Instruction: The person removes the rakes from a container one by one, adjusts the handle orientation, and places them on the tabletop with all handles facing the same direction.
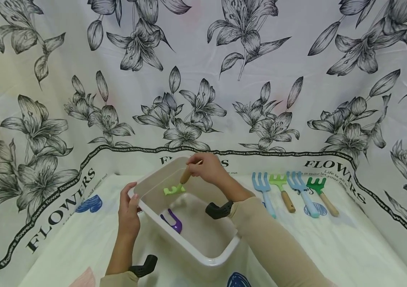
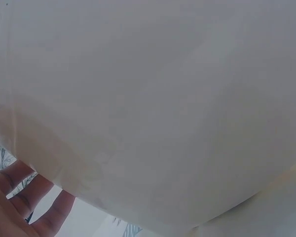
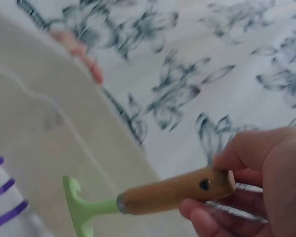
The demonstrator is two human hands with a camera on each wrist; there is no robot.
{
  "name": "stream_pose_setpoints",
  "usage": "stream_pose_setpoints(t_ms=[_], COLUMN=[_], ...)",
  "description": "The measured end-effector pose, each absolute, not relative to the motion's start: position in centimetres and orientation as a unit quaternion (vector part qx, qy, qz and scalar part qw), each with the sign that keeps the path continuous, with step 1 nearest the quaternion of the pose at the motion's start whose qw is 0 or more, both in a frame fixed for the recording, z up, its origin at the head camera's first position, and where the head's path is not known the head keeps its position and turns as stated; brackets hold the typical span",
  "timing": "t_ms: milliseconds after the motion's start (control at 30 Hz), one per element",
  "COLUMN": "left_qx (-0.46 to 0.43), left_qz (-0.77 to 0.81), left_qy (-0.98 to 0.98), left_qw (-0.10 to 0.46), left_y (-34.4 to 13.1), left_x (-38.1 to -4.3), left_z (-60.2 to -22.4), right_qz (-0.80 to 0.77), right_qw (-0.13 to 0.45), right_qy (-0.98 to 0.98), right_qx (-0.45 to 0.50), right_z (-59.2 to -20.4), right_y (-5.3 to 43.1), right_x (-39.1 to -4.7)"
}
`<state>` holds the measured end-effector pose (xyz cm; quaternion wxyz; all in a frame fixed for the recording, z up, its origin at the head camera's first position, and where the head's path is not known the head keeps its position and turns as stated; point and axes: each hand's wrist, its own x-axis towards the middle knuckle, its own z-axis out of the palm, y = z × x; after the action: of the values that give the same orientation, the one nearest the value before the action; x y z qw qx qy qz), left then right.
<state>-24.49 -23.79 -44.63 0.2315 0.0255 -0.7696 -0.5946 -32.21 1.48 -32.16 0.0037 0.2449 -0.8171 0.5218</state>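
Observation:
My left hand grips the left rim of a whitish plastic bin, thumb over the edge; the left wrist view shows its fingers along the bin's outside. The bin is tilted above the cloth. Over its inside, my right hand pinches the end of the wooden handle of a small light green hand rake, whose head points down into the bin. Lower inside lies a purple toy rake; its tines show in the right wrist view.
On the right stand out several toy garden tools in a row: a blue fork, a light green rake, another blue fork and a dark green rake. A flower-printed curtain hangs behind the pale cloth.

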Motion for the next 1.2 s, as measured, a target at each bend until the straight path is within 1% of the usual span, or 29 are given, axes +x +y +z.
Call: stream_pose_setpoints(t_ms=[100,300,467,700,1033,1200], left_qx=[0.025,0.022,0.023,0.018,0.02,0.022], left_qz=[-0.595,-0.594,-0.599,-0.595,-0.6,-0.605], left_qy=[-0.771,-0.769,-0.766,-0.77,-0.768,-0.765], left_qw=[0.226,0.235,0.232,0.23,0.222,0.22], left_y=[-23.8,-23.9,-23.9,-23.9,-24.0,-23.9], left_x=[-24.4,-24.3,-24.3,-24.5,-24.2,-24.2], left_z=[-44.5,-44.3,-44.3,-44.7,-44.5,-44.4], right_qz=[0.546,0.597,0.647,0.685,0.705,0.71], right_qw=[0.028,0.08,0.117,0.185,0.241,0.262], right_qy=[-0.806,-0.77,-0.731,-0.693,-0.664,-0.654], right_qx=[0.227,0.213,0.183,0.128,0.066,0.02], right_z=[-31.4,-31.0,-31.6,-33.1,-34.2,-35.5], right_y=[1.9,3.4,5.7,10.1,15.1,17.5], right_x=[-31.6,-31.1,-30.8,-30.6,-29.9,-29.5])
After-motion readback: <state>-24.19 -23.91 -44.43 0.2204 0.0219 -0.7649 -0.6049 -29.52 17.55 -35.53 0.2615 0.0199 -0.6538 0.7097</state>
